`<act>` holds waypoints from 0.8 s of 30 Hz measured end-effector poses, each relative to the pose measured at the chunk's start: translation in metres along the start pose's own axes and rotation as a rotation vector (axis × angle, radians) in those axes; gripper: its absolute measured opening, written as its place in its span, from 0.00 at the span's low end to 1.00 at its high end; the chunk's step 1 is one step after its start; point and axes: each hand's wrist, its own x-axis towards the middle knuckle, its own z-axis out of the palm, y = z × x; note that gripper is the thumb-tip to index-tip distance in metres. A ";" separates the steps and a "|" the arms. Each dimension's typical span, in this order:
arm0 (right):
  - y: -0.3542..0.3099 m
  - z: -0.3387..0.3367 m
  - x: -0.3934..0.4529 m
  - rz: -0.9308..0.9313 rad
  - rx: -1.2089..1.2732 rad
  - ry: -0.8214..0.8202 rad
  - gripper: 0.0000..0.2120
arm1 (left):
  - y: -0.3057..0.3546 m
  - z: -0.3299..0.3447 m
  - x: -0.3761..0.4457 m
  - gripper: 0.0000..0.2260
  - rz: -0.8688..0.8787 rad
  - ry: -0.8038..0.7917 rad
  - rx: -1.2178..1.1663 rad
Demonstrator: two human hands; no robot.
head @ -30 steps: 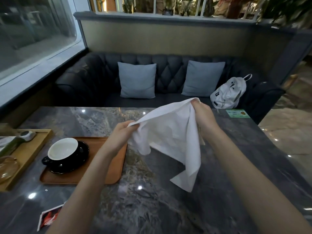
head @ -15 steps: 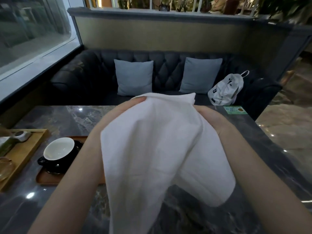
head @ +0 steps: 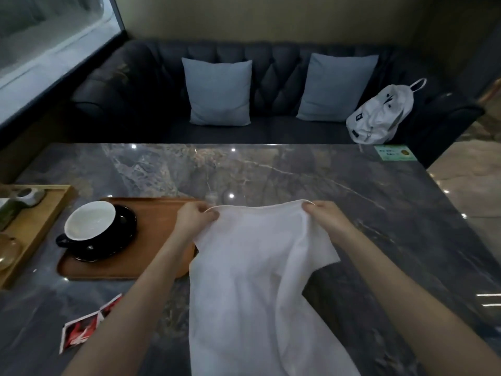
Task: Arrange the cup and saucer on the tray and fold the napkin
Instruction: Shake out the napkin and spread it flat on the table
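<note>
A white cloth napkin [head: 252, 280] hangs spread between my hands over the marble table and runs down toward me. My left hand [head: 193, 218] pinches its far left corner. My right hand [head: 325, 217] pinches its far right corner. To the left, a black cup with a white inside [head: 90, 221] stands on a black saucer [head: 120, 234]. Both sit on the left part of a brown wooden tray [head: 157, 213]. My left forearm crosses the tray's right end.
A lighter wooden tray [head: 47, 210] with small items lies at the far left edge. A red and white packet [head: 81, 329] lies near the front left. A green card [head: 395, 152] sits at the table's far right corner. Behind is a dark sofa with two cushions and a white bag [head: 379, 115].
My hands have dropped from chest height down to the table, drawing the napkin's top edge out flat between them. The view has tilted downward.
</note>
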 end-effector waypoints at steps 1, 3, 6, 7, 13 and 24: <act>0.000 0.002 0.003 -0.034 -0.041 0.022 0.17 | 0.000 0.003 0.005 0.06 0.014 0.032 0.027; -0.003 0.004 0.013 -0.102 -0.131 0.062 0.13 | 0.001 0.008 0.017 0.05 0.038 0.096 0.059; -0.006 0.003 0.028 -0.159 -0.264 0.106 0.09 | 0.007 0.017 0.035 0.07 0.042 0.177 0.119; -0.006 0.003 0.034 -0.164 -0.281 0.117 0.09 | 0.010 0.020 0.041 0.08 0.046 0.197 0.152; 0.001 0.004 0.072 -0.167 -0.387 0.130 0.08 | 0.004 0.051 0.074 0.10 0.072 0.193 0.338; 0.020 0.008 0.109 -0.064 -0.490 0.095 0.11 | 0.000 0.087 0.095 0.15 0.053 0.283 0.370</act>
